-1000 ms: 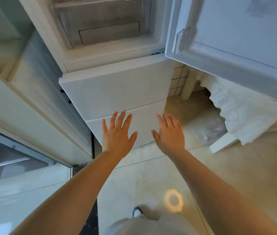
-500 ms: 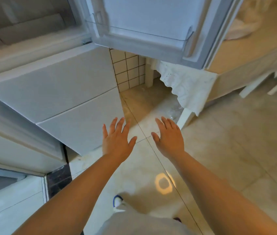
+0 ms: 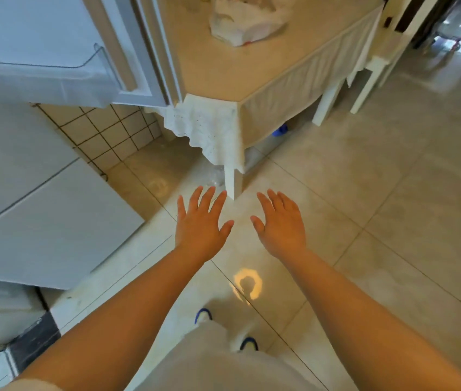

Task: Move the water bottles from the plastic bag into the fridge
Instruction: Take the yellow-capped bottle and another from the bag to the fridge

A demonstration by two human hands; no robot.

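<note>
A white plastic bag (image 3: 247, 22) lies on the beige table (image 3: 223, 69) at the top of the view; its contents are not clear. The white fridge (image 3: 40, 215) fills the left side, with its upper door (image 3: 54, 52) swung open toward the table. My left hand (image 3: 199, 224) and my right hand (image 3: 281, 224) hover side by side over the floor, palms down, fingers spread, holding nothing. Both are well short of the bag.
The table has a white lace-edged cloth (image 3: 206, 131) and white legs (image 3: 233, 182). Crumpled clear plastic (image 3: 215, 176) lies on the floor by the near leg, a blue object (image 3: 279, 130) under the table. A white chair (image 3: 384, 60) stands at the right. Tiled floor stretches right.
The view has swung right, from the fridge's open compartment to the table and bag. Both hands stay open and held out in front.
</note>
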